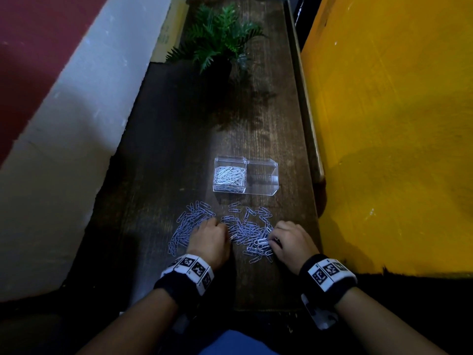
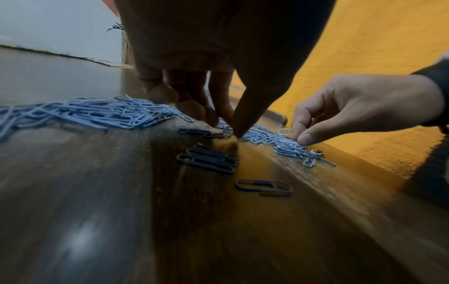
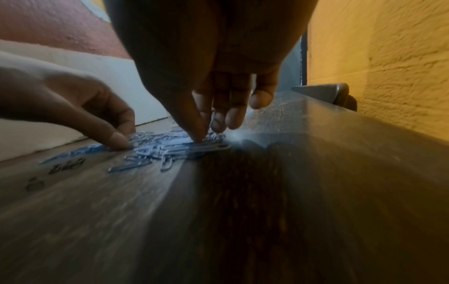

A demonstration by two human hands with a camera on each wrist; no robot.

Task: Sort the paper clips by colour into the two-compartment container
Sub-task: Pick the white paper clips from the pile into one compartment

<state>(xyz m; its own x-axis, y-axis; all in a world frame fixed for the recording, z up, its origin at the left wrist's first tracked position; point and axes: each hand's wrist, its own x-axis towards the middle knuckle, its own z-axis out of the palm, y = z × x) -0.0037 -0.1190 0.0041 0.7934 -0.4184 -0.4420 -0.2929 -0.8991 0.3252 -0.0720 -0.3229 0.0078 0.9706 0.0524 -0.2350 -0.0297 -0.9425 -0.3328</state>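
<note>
A clear two-compartment container (image 1: 273,191) stands on the dark wooden table (image 1: 179,149). Its left compartment holds white paper clips (image 1: 229,176); the right one (image 1: 263,175) looks bare. A heap of blue clips (image 1: 188,226) lies at the left, and a mixed heap of blue and white clips (image 1: 252,234) lies in front of the container. My left hand (image 1: 228,235) (image 2: 228,128) is curled over the mixed heap's left edge, thumb and forefinger tips together on a clip. My right hand (image 1: 271,239) (image 3: 205,134) pinches a pale clip at the heap's right edge.
A potted fern (image 1: 220,44) stands at the far end of the table. A yellow wall (image 1: 384,124) runs close along the right, behind a raised rim (image 1: 304,111). A white wall (image 1: 64,149) borders the left. A few dark clips (image 2: 209,159) lie loose near me.
</note>
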